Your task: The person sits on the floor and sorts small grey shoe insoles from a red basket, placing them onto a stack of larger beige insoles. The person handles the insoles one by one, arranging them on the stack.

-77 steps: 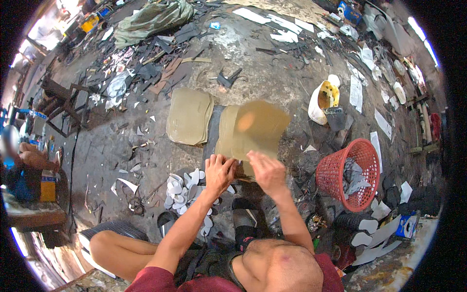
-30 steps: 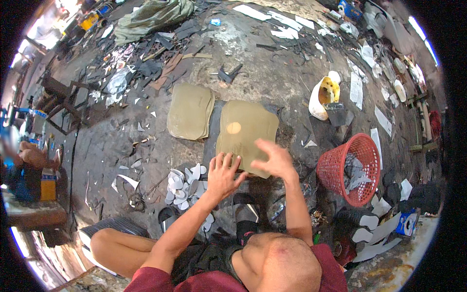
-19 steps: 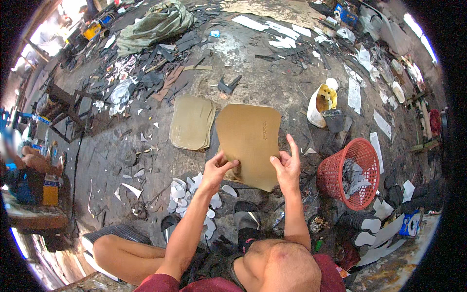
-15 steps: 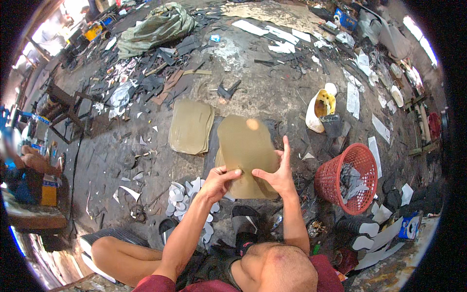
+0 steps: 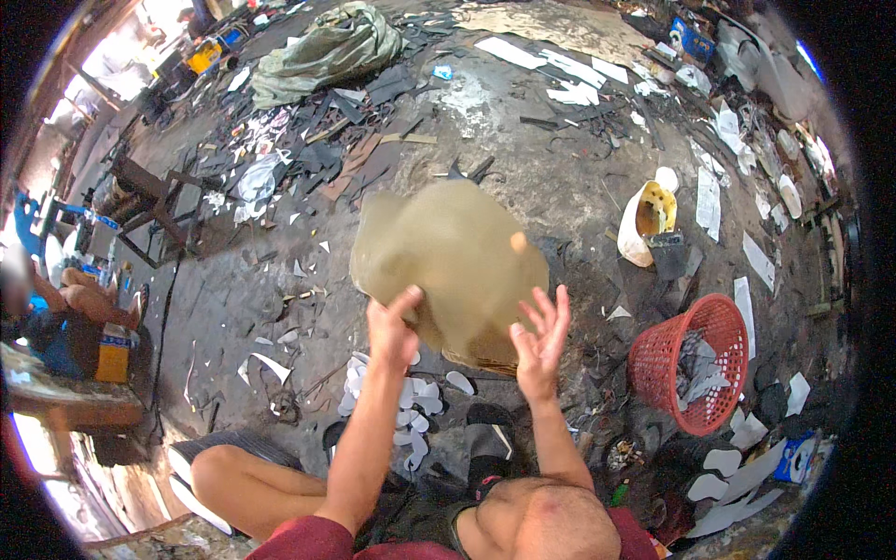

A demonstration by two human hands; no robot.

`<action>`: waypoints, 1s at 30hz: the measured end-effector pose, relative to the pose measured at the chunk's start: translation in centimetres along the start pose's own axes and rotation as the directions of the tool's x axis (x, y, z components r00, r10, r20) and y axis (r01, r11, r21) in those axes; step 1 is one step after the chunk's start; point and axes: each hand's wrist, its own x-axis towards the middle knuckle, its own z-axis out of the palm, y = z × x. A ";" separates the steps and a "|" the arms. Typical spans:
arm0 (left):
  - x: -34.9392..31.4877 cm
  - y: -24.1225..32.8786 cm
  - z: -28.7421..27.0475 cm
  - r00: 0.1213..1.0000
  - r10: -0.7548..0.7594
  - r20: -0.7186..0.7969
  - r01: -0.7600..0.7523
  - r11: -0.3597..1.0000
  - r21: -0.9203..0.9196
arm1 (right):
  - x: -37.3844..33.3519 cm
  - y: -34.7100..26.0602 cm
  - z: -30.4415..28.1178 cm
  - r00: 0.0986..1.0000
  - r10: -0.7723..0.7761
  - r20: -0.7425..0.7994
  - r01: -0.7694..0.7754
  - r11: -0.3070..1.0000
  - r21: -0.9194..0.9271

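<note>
My left hand (image 5: 392, 327) grips a thin tan sheet (image 5: 457, 238) by its near left edge, thumb on top and fingers tucked under. The sheet is smeared by motion and tilted over the floor, with a pale round spot towards its right end. Beside its right edge my right hand (image 5: 541, 345) is open, fingers spread and holding nothing. A stack of similar tan sheets (image 5: 371, 210) lies at the left, mostly covered by the moving sheet. More tan sheets (image 5: 481, 361) show from beneath its near edge.
A red plastic basket (image 5: 686, 364) with grey scraps stands at the right. Beyond it lies a cut white-and-yellow container (image 5: 646, 222). Small white cutouts (image 5: 415, 401) are piled near my feet. A dark wooden stool (image 5: 154, 210) and another person (image 5: 79, 299) are at the left.
The tan sheet has swung left towards the stack, carried by my left hand. My right hand has let go of it and spread its fingers. The whole view has shifted slightly.
</note>
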 end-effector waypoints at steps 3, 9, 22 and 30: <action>7.3 0.6 -5.2 0.996 0.036 -0.083 -0.050 0.983 -0.179 | 0.6 0.0 -1.8 0.997 0.008 -0.072 -0.026 0.965 -0.260; 13.0 -2.5 -14.7 0.824 -0.353 -0.444 0.289 0.935 -0.207 | -1.0 2.1 -2.5 0.960 0.166 0.227 0.019 0.767 -0.641; -10.1 -16.5 -9.0 0.917 0.287 0.278 -0.337 0.181 0.924 | 6.4 3.5 -1.4 0.918 -0.054 0.392 0.369 0.480 -0.796; -9.4 -15.6 -10.4 0.923 0.219 0.316 -0.323 -0.003 0.946 | 11.2 -8.0 -2.4 0.714 -0.681 0.163 0.498 0.329 -0.802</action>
